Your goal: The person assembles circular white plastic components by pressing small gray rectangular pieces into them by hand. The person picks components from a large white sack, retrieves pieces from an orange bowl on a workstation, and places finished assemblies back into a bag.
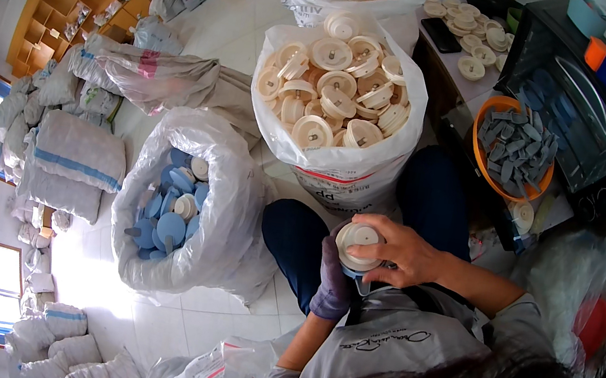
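Observation:
Close to my lap, both hands hold a cream round plastic piece (356, 238) with stepped rings and a blue part along its lower edge. My left hand (333, 282), in a purple-grey glove, is wrapped round its left side. The bare fingers of my right hand (405, 256) grip it from the right and across its top. Ahead stands a white sack (345, 176) heaped with similar cream round pieces (336, 86), several with a metal stub at the centre. A clear-lined bag (227, 236) to the left contains blue discs (170, 228) and a few cream ones.
At right, an orange basin (476, 142) of grey plastic pieces (517, 145) sits before a black oven (577, 131). A phone (441, 35) and more cream pieces (482, 55) lie on the table. Another white sack (350, 1) stands behind. Stacked sacks (81, 152) line the left wall.

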`<state>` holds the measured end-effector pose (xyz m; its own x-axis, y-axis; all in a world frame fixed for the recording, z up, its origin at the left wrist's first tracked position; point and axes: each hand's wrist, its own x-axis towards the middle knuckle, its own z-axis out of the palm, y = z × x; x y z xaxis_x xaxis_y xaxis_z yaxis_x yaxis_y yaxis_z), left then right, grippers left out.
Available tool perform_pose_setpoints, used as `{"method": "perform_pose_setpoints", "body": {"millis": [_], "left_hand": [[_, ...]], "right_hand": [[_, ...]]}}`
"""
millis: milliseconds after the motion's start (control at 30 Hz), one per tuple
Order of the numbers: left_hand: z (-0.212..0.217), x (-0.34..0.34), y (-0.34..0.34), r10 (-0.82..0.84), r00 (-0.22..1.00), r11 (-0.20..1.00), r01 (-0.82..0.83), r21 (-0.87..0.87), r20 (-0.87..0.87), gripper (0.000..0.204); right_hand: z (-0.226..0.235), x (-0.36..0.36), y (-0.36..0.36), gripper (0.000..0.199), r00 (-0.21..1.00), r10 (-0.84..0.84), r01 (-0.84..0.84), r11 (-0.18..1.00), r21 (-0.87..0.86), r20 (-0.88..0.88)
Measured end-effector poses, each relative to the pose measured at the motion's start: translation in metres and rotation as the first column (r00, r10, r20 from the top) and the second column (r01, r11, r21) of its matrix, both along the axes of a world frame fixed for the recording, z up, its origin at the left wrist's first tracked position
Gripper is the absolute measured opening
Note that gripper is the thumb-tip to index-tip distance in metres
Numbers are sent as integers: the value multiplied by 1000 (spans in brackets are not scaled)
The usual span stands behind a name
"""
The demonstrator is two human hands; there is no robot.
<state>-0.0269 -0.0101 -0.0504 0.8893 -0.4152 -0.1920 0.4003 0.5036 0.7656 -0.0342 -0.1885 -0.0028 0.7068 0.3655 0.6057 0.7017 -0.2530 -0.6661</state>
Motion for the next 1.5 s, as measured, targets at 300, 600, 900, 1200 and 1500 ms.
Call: {"method": "perform_pose_setpoints", "body": {"millis": [300,600,900,1200,1500], "left_hand": [[-3,-3,0,-87,982,995,78,-57,-170,56],[-8,-6,2,-53,992,970,24,242,111,39],[23,-4,3,-300,830,656,-178,734,469,44],[18,1,2,-295,788,623,-270,734,540,34],[-5,-5,8,40,999,968,-39,249,2,41]], "right_hand": [[-8,-2,-3,51,999,-27,29,996,-90,22],[-4,-4,-5,50,998,-26,31,997,-75,62],[-1,-8,-4,48,996,-27,33,997,-63,83],[-2,-12,2,50,990,-82,97,986,-136,112],[-9,-4,0,57,995,-69,76,991,-108,70]]}}
